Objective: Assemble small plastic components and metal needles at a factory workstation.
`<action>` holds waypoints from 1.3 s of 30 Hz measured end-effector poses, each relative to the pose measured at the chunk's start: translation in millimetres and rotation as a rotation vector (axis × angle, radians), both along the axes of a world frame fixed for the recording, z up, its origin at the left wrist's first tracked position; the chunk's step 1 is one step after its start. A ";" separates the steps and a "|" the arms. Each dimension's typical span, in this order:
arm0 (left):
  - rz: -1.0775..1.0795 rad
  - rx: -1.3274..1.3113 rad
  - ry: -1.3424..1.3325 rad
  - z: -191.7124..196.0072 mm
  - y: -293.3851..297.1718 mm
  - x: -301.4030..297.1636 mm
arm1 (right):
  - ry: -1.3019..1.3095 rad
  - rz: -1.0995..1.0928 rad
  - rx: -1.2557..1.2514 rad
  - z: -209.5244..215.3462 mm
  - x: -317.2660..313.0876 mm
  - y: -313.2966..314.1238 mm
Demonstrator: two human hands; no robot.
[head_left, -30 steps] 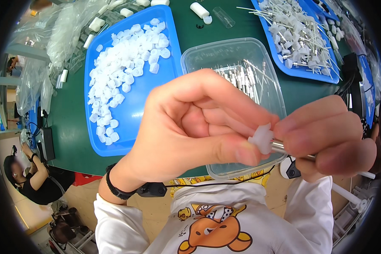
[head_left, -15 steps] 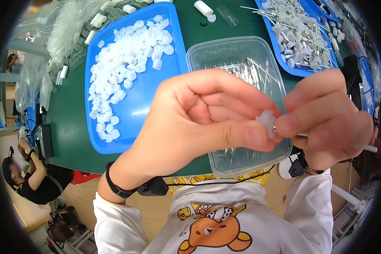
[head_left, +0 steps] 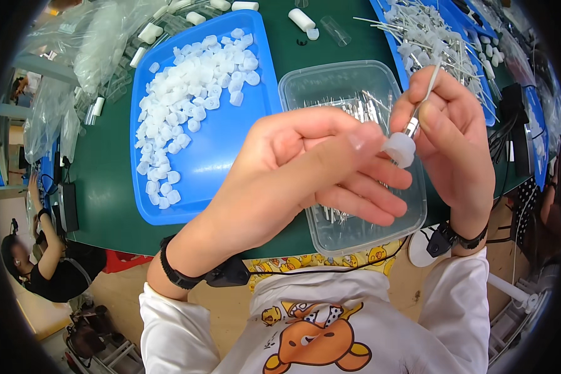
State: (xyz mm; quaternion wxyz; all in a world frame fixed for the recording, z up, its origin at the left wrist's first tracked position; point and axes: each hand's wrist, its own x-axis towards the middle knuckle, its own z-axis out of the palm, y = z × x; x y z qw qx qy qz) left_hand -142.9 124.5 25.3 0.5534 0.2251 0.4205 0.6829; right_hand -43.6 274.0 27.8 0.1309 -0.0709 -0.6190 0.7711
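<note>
My right hand (head_left: 452,137) pinches a thin stem (head_left: 411,126), silver metal at its lower part and a narrow white tube above, tilted upward. A translucent white plastic cap (head_left: 401,149) sits on the stem's lower end. Beside the cap is my left hand (head_left: 321,165), its fingers stretched out and apart; its thumb and fingertips are close to the cap, and whether they touch it I cannot tell. Below both hands stands a clear plastic box (head_left: 336,243) holding many metal stems (head_left: 358,109), partly hidden by my left hand.
On the left lies a blue tray (head_left: 230,146) with many loose white caps (head_left: 193,84). Another blue tray (head_left: 425,106) at the back right holds capped stems. White cylinders (head_left: 301,20) and a clear tube (head_left: 335,31) lie behind the box. A person (head_left: 50,262) sits at far left.
My right hand has turned, swinging the stem from pointing right to pointing up, the cap now low. My left hand's fingers have opened from their pinch on the cap.
</note>
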 end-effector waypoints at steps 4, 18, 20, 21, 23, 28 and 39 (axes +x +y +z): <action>0.005 0.026 0.019 2.5 -1.7 2.0 | -0.060 0.072 -0.089 0.3 -0.5 -0.2; 0.053 0.060 0.052 3.3 -6.4 6.4 | -0.153 0.189 -0.264 -4.5 -3.8 -1.8; 0.068 0.077 0.051 2.8 -6.4 8.2 | -0.162 0.201 -0.287 -4.2 -4.0 -1.5; 0.076 0.086 0.051 2.6 -6.2 9.1 | -0.162 0.199 -0.295 -4.3 -4.1 -1.8; 0.099 0.086 0.082 3.1 -5.8 10.2 | -0.164 0.197 -0.305 -4.2 -4.4 -2.0; 0.127 0.163 0.148 -0.2 -4.3 10.8 | -0.170 0.197 -0.304 -3.3 -5.2 -3.0; 0.091 0.126 0.114 2.8 -5.2 10.7 | -0.176 0.220 -0.321 -4.3 -3.9 -2.1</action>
